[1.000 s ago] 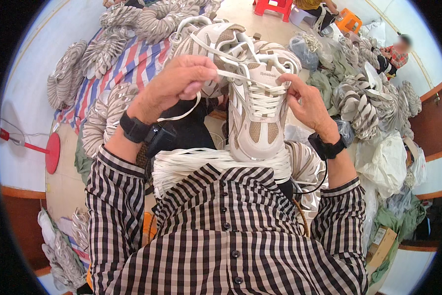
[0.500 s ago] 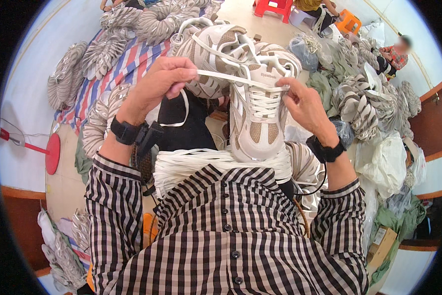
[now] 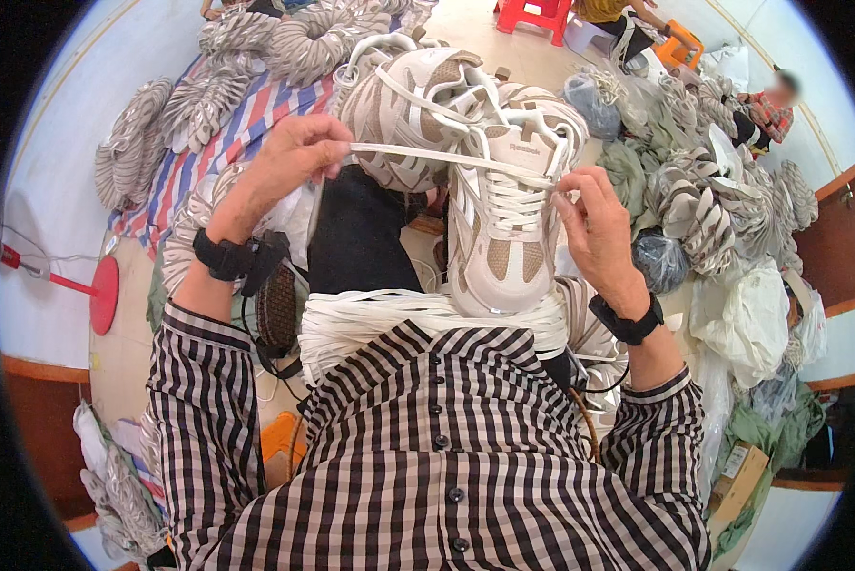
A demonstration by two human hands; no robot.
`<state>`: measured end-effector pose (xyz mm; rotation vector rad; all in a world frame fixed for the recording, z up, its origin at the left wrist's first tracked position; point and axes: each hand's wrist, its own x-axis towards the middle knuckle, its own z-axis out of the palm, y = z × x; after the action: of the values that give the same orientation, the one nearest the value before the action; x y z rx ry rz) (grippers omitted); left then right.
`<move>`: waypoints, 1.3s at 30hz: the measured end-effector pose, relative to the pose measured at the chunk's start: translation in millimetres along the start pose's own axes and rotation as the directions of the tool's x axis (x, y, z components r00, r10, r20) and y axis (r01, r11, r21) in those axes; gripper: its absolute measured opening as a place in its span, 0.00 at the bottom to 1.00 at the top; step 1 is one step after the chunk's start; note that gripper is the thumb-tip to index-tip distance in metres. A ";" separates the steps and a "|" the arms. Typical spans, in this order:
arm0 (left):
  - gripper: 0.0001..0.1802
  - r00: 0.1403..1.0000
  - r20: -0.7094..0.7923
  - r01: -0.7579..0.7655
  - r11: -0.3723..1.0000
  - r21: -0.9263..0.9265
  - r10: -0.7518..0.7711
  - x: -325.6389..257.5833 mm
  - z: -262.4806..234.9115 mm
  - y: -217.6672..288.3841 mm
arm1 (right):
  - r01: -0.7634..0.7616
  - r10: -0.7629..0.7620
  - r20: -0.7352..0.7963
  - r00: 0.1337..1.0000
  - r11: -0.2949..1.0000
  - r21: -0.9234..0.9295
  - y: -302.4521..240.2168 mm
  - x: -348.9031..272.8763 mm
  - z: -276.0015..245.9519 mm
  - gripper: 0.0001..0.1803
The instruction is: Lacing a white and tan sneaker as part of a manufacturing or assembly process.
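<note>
A beige and white sneaker point(image 3: 501, 271) rests upright over my lap, toe towards me, with white laces crossing its tongue. My left hand point(image 3: 299, 157) pinches a flat white shoelace point(image 3: 408, 151), which stretches tautly to the shoe's upper eyelets. At the right edge of the shoe, my right hand point(image 3: 594, 224) has its thumb and forefinger together on the lace by the eyelets. Just behind lie more sneakers point(image 3: 413, 114) of the same kind, bunched together. Across my lap is a bundle of white laces point(image 3: 380, 319).
Coiled grey-beige shoe parts point(image 3: 318, 48) lie on a striped sheet point(image 3: 185, 176) at far left. More parts point(image 3: 703, 214) and white plastic bags point(image 3: 746, 314) are heaped right. A red stool point(image 3: 534, 14) and other people point(image 3: 768, 112) are at the back. A red stand point(image 3: 105, 295) is left.
My left hand has moved left and slightly down, drawing the lace out further. My right hand has shifted slightly right and down, staying beside the eyelets. The sneaker has barely moved.
</note>
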<state>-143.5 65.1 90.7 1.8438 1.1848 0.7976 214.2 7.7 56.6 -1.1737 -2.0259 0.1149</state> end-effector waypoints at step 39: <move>0.08 0.972 -0.230 0.207 0.265 0.942 0.058 -85.9 -72.5 -123.4 | -0.145 0.266 0.043 0.963 0.646 -0.750 139.2 -95.3 -100.9 0.02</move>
<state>-288.0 37.1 11.8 2.6552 2.2377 0.0929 404.1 -15.2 11.8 -1.9567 -2.1137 -0.6014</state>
